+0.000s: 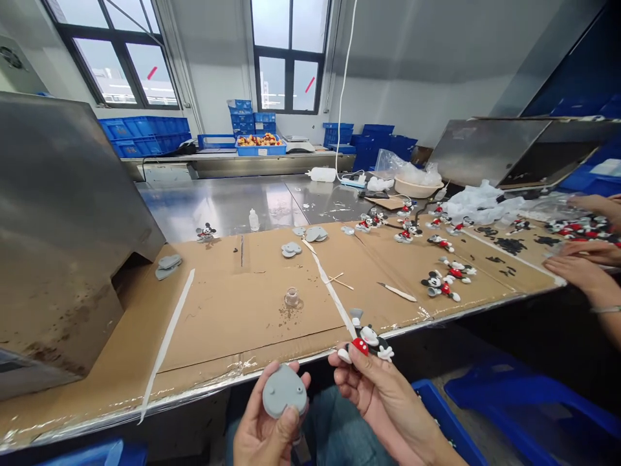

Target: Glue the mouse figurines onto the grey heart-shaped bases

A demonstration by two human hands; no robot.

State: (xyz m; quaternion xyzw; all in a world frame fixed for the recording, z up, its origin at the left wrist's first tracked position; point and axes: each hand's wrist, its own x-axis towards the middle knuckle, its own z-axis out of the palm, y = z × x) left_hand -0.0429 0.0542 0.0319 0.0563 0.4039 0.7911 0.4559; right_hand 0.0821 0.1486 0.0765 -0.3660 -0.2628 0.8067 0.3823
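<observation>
Left hand [259, 435] pinches a grey plate [284, 390]; right hand [381, 396] a mouse figure [367, 339], partly covered.

No text, label, brand or number is readable anywhere: not on the blue crates [145, 133], the cardboard-covered worktop [233, 310], or the figurines [441, 285].

Cropped and covered
The right edge cropped a co-worker's hands [579, 270]; the right hand [376, 388] partly hid the figurine [367, 339].
</observation>
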